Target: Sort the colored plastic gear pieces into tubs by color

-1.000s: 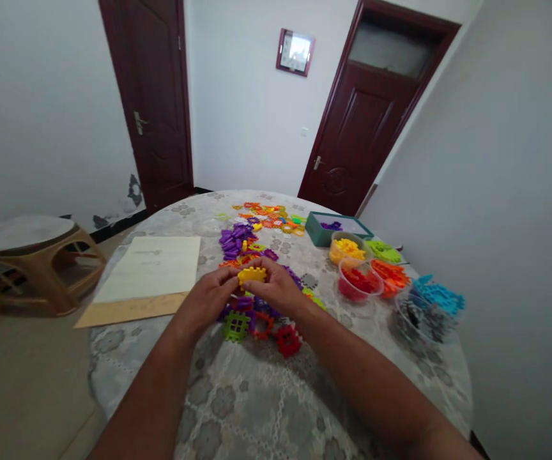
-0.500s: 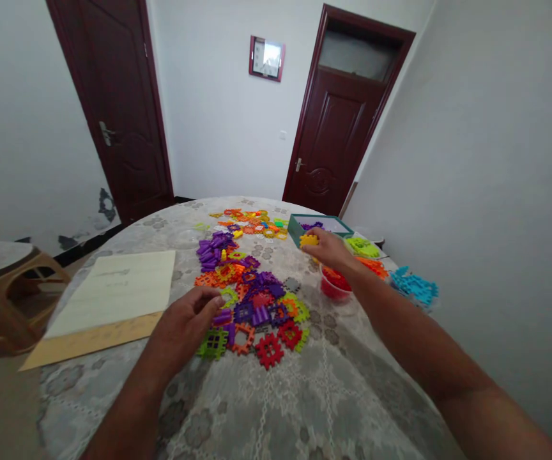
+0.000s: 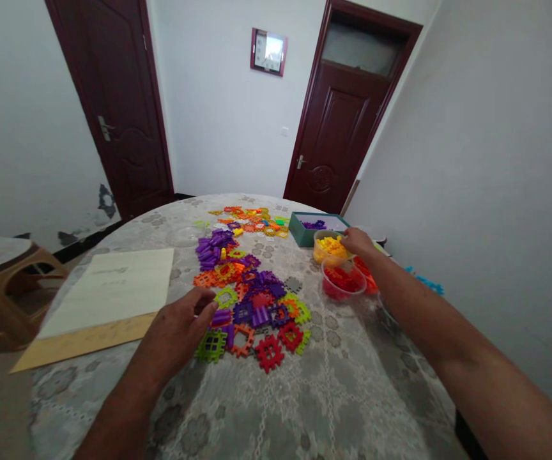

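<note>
My left hand (image 3: 187, 322) rests at the left edge of the heap of plastic building pieces (image 3: 261, 299), thumb and curled fingers apart, with nothing visible between them. Near the fingertips lie a lime square frame (image 3: 227, 298) and purple ribbed pieces (image 3: 221, 317). My right hand (image 3: 358, 241) reaches over to the right rim of a clear tub of yellow pieces (image 3: 331, 248). Its fingers are curled at that rim, and whatever they hold is hidden. In front of it stands a clear tub of red pieces (image 3: 343, 284).
A teal box (image 3: 305, 235) with purple pieces stands behind the tubs. Orange pieces (image 3: 366, 275) and blue pieces (image 3: 424, 281) are partly covered by my right arm. More pieces (image 3: 254, 220) lie farther back. Pale paper (image 3: 117, 287) lies left, near a stool (image 3: 31, 281).
My right hand, earlier with a yellow piece in its fingers, has moved right; that piece no longer shows. The tub of yellow pieces is now visible. My left hand has hardly moved.
</note>
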Tool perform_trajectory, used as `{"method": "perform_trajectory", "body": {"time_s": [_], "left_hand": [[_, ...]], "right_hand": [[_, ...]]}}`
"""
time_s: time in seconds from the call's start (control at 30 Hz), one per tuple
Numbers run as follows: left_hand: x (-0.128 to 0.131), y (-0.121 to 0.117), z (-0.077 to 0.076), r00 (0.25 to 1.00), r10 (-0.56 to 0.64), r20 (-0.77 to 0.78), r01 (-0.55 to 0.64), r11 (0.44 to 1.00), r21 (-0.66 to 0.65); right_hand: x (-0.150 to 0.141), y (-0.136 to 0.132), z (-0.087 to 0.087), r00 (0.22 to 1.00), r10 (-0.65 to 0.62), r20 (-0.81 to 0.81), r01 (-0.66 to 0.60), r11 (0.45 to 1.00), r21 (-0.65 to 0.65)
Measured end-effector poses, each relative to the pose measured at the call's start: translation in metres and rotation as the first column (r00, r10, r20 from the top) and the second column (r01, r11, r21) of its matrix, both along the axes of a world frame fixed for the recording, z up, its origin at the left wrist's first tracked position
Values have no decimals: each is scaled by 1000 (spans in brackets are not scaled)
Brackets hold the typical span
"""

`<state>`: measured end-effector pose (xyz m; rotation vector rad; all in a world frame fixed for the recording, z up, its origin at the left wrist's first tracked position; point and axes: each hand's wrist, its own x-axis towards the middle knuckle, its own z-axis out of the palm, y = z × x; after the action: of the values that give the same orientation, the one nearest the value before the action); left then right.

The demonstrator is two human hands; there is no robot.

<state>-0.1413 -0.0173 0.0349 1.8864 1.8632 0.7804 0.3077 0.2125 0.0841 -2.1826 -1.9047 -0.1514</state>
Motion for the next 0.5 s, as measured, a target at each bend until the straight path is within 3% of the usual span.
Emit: {"method": "perform_trajectory", "body": {"time_s": [0.23, 0.5], "left_hand": [[2, -2, -4, 998, -31, -52, 30, 999, -17], [1, -6, -5, 997, -60, -54, 60, 998, -3]], "right_hand": [[-44, -10, -25, 963, 248, 105, -241, 967, -80], [-56, 6, -38, 953, 234, 195, -210, 968, -134]]}}
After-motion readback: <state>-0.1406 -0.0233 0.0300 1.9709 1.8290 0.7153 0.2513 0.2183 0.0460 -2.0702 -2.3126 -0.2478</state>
